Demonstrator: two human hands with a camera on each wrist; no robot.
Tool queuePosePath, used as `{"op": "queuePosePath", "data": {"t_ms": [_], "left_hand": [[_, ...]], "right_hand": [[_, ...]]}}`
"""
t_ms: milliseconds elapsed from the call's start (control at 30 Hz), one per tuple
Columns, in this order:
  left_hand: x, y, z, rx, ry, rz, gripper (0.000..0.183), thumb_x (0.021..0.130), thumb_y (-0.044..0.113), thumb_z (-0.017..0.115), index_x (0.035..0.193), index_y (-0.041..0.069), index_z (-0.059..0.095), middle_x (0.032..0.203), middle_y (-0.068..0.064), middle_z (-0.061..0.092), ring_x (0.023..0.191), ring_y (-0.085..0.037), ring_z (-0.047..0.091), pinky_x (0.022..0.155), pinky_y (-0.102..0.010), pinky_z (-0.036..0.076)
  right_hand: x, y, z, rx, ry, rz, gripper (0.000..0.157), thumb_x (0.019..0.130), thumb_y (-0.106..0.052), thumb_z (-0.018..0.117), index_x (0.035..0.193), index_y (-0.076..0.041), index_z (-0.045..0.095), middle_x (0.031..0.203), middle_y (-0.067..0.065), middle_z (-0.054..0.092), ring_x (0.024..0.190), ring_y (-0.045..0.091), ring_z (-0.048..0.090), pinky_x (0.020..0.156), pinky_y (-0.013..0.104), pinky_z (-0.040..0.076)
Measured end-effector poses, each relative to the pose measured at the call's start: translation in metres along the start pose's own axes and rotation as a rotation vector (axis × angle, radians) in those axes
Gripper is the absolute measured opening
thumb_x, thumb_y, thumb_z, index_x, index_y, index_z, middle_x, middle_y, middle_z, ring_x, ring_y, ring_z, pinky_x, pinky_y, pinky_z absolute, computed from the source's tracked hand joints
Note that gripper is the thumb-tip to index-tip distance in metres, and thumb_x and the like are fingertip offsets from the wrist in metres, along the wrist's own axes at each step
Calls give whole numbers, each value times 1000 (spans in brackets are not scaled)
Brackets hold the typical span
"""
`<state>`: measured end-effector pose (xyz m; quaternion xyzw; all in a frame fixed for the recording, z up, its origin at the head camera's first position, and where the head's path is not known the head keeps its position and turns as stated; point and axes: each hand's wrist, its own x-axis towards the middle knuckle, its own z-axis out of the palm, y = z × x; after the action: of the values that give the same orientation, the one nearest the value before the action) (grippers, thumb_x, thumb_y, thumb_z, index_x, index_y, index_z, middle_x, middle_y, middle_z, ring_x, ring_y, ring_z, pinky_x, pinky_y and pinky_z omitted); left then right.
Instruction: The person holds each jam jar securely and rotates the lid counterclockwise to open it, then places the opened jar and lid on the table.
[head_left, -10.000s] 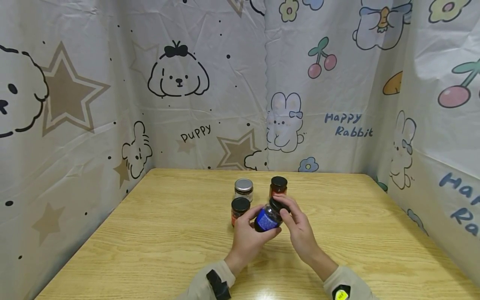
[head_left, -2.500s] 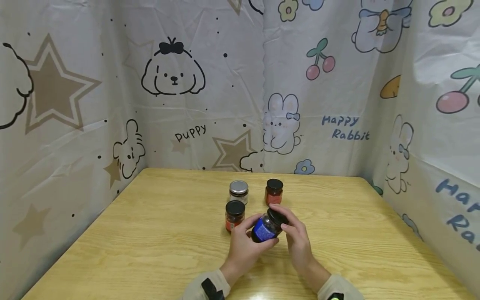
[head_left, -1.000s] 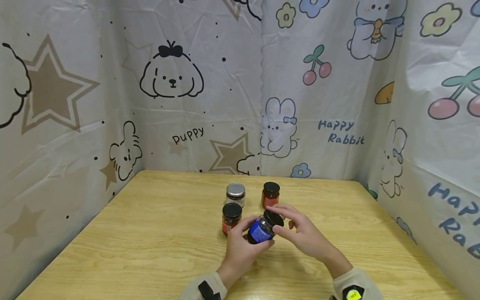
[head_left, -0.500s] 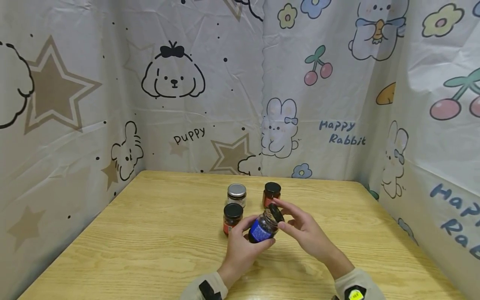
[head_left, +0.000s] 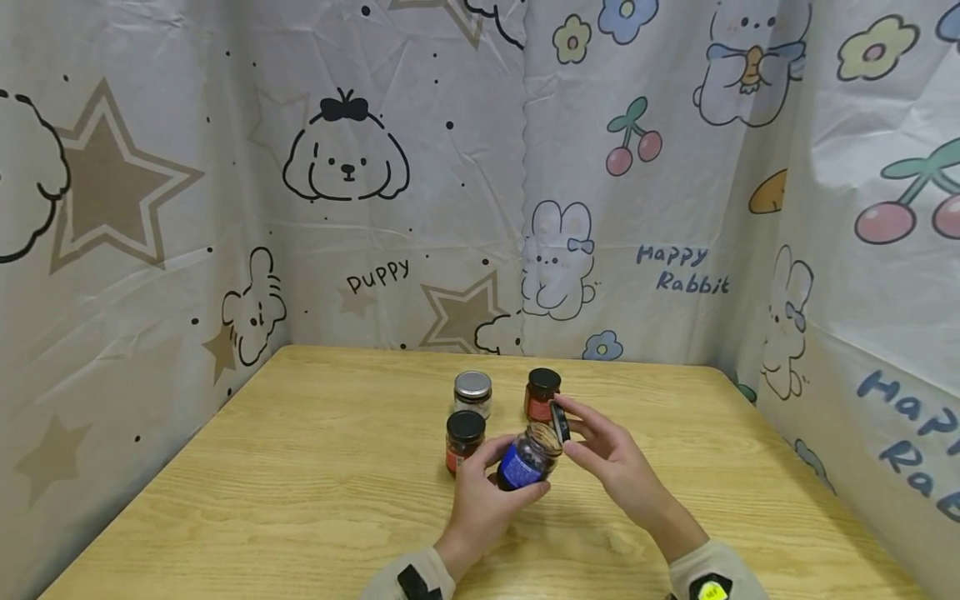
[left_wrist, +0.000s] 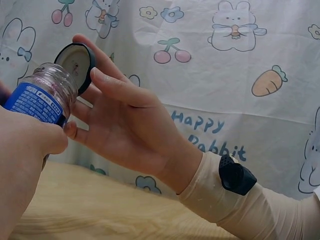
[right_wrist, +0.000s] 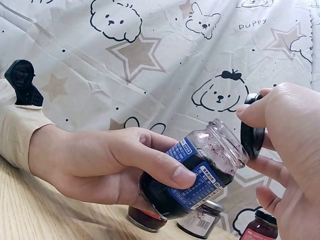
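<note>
My left hand [head_left: 480, 496] grips a glass jar [right_wrist: 187, 175] with a blue label and dark contents, tilted to the right above the table. The jar's mouth is uncovered, and dark purple smears cling inside its neck. Just beside the rim, my right hand [head_left: 622, 471] pinches the black lid [head_left: 559, 423] between thumb and fingers. In the left wrist view the lid [left_wrist: 76, 67] shows its pale inner face with small dark specks. From the head view I cannot tell whether lid and rim still touch at the edge.
Behind the left hand stand a black-lidded jar with a red label [head_left: 465, 442] and a silver-lidded jar [head_left: 472, 396]. Another black-lidded red jar [head_left: 542, 396] stands at the back right, behind the lid. A patterned curtain [head_left: 375, 167] surrounds the wooden table [head_left: 300, 467].
Ten seconds ago the lid sat on the jar under my right hand. Over the last half second it has tipped up and away to the right, baring the jar's mouth.
</note>
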<state>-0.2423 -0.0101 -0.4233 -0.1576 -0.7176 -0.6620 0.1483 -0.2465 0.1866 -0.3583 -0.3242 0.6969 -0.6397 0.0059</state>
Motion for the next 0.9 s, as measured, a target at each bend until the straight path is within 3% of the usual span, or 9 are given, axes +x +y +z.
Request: {"op": "queuePosePath", "data": {"t_ms": [233, 500, 600, 767, 833, 900], "left_hand": [[0, 0, 0, -14, 14, -17, 63, 63, 25, 87, 118, 25, 58, 114, 10, 57, 105, -12, 53, 81, -29, 48], [-1, 4, 0, -28, 21, 3, 61, 63, 29, 87, 117, 25, 59, 112, 8, 58, 103, -14, 54, 79, -29, 49], [-1, 4, 1, -34, 22, 1, 61, 63, 27, 87, 117, 25, 59, 111, 8, 58, 102, -13, 55, 79, -28, 49], [-5, 26, -2, -52, 10, -32, 59, 64, 19, 86, 116, 18, 59, 110, 4, 58, 102, -16, 55, 79, -29, 49], [-5, 27, -1, -59, 7, -43, 58, 65, 17, 85, 116, 17, 58, 110, 4, 58, 102, -17, 54, 79, -29, 49], [-4, 16, 2, -65, 10, -41, 59, 65, 20, 86, 116, 20, 58, 111, 4, 58, 102, -17, 54, 79, -29, 49]], "right_hand": [[0, 3, -1, -19, 52, -26, 50, 96, -11, 50, 143, -17, 33, 142, 12, 36, 124, 35, 41, 92, 34, 43], [-2, 3, -1, -14, 80, -67, 48, 97, -7, 48, 141, -9, 28, 140, 23, 31, 123, 33, 42, 93, 35, 42], [-2, 5, -1, 61, 92, -78, 47, 96, -2, 47, 138, -7, 26, 138, 26, 31, 119, 32, 46, 90, 34, 44], [-2, 11, -4, 285, 83, -108, 41, 94, 8, 44, 125, 0, 19, 133, 31, 26, 109, 26, 51, 87, 35, 45], [-3, 13, -4, 345, 76, -118, 38, 93, 10, 44, 120, -2, 20, 133, 32, 25, 107, 24, 51, 87, 34, 46], [-3, 15, -3, 383, 74, -124, 37, 92, 11, 44, 117, -5, 23, 132, 28, 26, 106, 23, 51, 86, 33, 46]]}}
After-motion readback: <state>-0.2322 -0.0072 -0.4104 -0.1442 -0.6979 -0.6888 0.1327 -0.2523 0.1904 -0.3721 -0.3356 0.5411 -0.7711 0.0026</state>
